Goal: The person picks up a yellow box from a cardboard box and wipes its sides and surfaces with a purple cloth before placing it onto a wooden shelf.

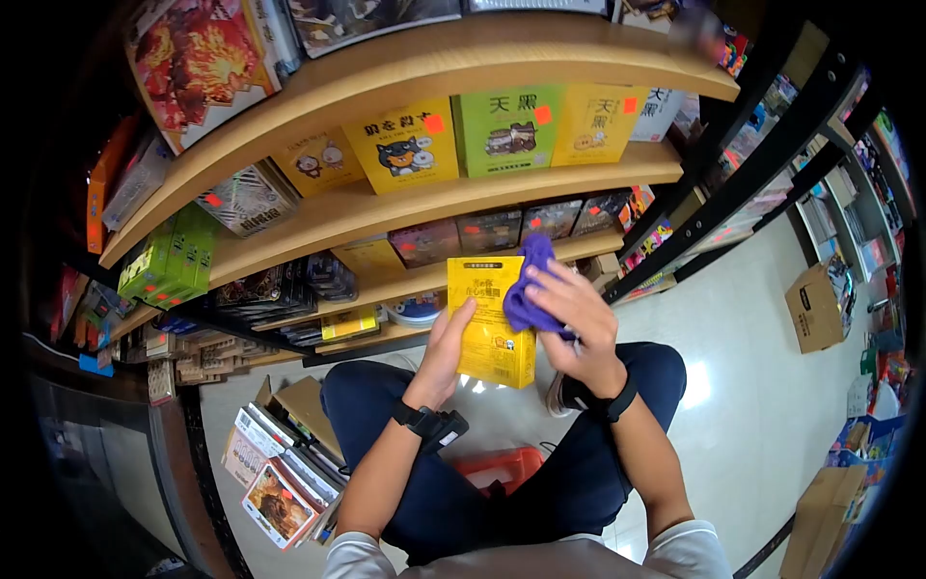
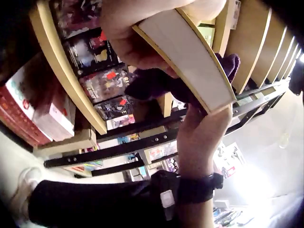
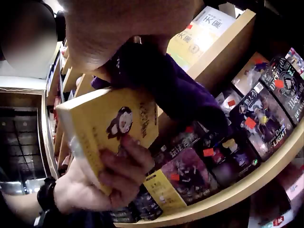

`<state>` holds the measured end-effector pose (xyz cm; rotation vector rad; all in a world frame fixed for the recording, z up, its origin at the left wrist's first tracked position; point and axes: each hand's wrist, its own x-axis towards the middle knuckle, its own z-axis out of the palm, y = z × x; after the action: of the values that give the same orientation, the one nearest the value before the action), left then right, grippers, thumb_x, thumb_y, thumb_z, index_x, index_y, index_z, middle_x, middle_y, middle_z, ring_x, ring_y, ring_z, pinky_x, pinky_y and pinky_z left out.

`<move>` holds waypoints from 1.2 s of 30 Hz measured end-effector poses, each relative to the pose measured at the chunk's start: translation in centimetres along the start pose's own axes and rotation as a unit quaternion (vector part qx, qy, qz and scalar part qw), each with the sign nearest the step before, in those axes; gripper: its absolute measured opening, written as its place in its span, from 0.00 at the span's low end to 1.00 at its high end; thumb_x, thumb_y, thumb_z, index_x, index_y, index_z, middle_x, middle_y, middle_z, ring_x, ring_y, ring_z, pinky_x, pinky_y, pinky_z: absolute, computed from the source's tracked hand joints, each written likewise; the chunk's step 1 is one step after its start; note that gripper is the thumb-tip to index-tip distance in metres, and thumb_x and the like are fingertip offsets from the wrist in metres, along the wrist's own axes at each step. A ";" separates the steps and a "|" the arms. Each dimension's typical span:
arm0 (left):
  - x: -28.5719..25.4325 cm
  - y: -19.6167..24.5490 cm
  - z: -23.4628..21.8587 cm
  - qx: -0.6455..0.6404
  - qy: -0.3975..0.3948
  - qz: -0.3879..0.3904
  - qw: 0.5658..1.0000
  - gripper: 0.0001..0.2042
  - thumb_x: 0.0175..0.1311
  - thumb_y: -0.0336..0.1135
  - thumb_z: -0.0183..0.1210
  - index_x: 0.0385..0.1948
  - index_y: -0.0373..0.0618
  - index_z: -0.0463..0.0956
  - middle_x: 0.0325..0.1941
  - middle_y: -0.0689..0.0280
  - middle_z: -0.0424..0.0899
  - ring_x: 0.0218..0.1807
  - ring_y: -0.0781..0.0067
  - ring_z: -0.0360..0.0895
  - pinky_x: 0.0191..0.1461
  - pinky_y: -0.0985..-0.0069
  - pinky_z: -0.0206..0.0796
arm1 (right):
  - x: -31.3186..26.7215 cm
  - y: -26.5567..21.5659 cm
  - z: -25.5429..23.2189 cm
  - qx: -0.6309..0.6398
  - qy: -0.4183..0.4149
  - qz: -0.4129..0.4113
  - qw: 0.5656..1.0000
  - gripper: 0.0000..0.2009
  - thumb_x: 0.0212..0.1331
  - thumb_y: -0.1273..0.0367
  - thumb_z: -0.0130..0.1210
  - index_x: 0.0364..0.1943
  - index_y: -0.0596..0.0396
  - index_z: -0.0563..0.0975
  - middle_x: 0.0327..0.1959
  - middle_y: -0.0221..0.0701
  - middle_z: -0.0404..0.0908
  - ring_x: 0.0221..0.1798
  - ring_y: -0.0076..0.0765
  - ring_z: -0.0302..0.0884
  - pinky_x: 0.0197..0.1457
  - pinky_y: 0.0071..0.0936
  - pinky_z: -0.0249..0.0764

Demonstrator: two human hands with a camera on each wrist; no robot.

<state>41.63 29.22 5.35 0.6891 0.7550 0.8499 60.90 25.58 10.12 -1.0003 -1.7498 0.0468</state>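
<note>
A flat yellow box [image 1: 494, 359] with black print is held upright over the person's lap. The left hand [image 1: 442, 355] grips its left side, with the thumb on the printed face. In the right wrist view, that hand's fingers [image 3: 124, 175] lie across the other face of the box, beside a small cartoon figure. A bunched purple cloth [image 1: 531, 304] covers the box's upper right edge. The right hand [image 1: 586, 326] holds the cloth against that edge. The left wrist view shows a white narrow side [image 2: 190, 57] of the box between the two hands.
Wooden shelves [image 1: 540, 177] in front carry boxed games, including a green box [image 1: 509, 130] and a yellow box [image 1: 403, 145]. Black metal uprights [image 1: 714, 207] stand at the right. Stacked books and boxes [image 1: 282, 473] sit on the floor at the left; a red container [image 1: 516, 466] lies between the legs.
</note>
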 end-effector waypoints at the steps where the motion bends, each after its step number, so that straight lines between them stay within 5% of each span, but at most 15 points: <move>1: 0.2 0.0 0.0 -0.040 0.007 0.006 0.999 0.19 0.73 0.44 0.47 0.56 0.41 0.69 0.53 0.62 0.79 0.52 0.73 0.77 0.57 0.75 0.68 | -0.2 -0.3 0.1 0.002 -0.026 -0.004 1.000 0.23 0.37 0.80 0.61 0.45 0.58 0.81 0.50 0.42 0.82 0.56 0.55 0.77 0.60 0.42 0.72; 8: 0.0 1.3 -0.2 -0.180 0.006 0.028 0.983 0.22 0.71 0.50 0.46 0.57 0.43 0.69 0.53 0.60 0.79 0.53 0.68 0.77 0.57 0.70 0.69 | -0.6 -1.5 1.2 0.083 -0.089 -0.053 0.991 0.24 0.36 0.77 0.62 0.46 0.58 0.81 0.52 0.41 0.80 0.57 0.56 0.75 0.60 0.44 0.72; 16: 0.1 -0.6 -1.0 -0.031 -0.042 -0.021 0.998 0.19 0.71 0.42 0.49 0.54 0.38 0.70 0.50 0.63 0.80 0.50 0.74 0.77 0.54 0.76 0.68 | 0.2 -0.6 0.4 0.011 0.025 -0.016 1.000 0.23 0.36 0.83 0.59 0.45 0.59 0.80 0.49 0.43 0.82 0.54 0.56 0.76 0.60 0.44 0.71; 21: -0.3 -1.0 0.2 0.036 -0.022 0.042 0.998 0.18 0.71 0.40 0.50 0.56 0.38 0.67 0.52 0.63 0.78 0.51 0.75 0.76 0.55 0.78 0.67 | 0.1 0.4 0.0 -0.002 0.068 0.013 0.998 0.23 0.39 0.84 0.59 0.47 0.60 0.79 0.49 0.44 0.81 0.54 0.54 0.77 0.60 0.41 0.70; 33: 0.5 0.5 -1.0 -0.046 0.132 0.205 0.969 0.18 0.73 0.40 0.50 0.58 0.40 0.65 0.56 0.63 0.75 0.56 0.73 0.72 0.59 0.75 0.63 | -1.2 -0.8 3.4 0.139 -0.042 0.133 0.980 0.23 0.46 0.79 0.63 0.51 0.61 0.76 0.53 0.48 0.78 0.55 0.51 0.77 0.59 0.34 0.71; 36: 0.1 0.9 -1.4 -0.078 0.104 0.194 0.972 0.23 0.74 0.50 0.43 0.62 0.44 0.62 0.61 0.60 0.71 0.61 0.66 0.70 0.64 0.70 0.60 | -2.0 -0.4 3.9 0.179 -0.044 0.248 0.951 0.21 0.51 0.76 0.64 0.51 0.62 0.75 0.48 0.41 0.80 0.50 0.36 0.79 0.55 0.28 0.72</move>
<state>40.16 30.03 5.28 0.6204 0.7400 1.3400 57.65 25.67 7.12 -1.1497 -1.4558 0.7132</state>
